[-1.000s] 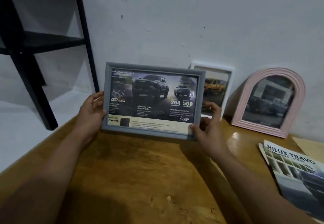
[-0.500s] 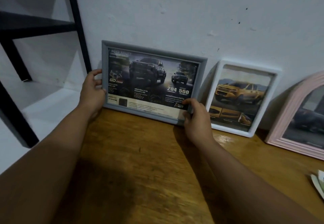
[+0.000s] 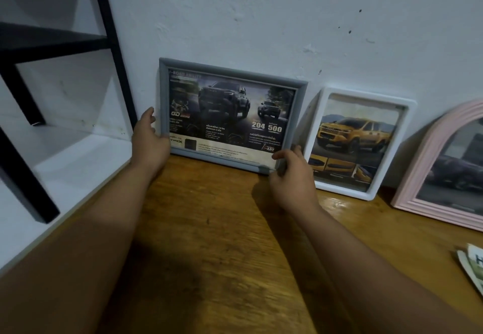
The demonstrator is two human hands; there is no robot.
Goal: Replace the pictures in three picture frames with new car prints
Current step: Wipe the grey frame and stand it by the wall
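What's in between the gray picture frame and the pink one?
The white frame with a yellow car print stands between the gray frame and the pink frame, leaning on the wall, as the head view shows.

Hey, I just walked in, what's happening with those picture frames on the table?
A person is standing a grey frame with a dark pickup-truck print upright on the wooden table, against the white wall. The left hand holds its left edge and the right hand pinches its lower right corner. Beside it, a white frame showing a yellow truck and a pink arched frame with a dark vehicle print already lean on the wall. A brochure lies at the table's right edge.
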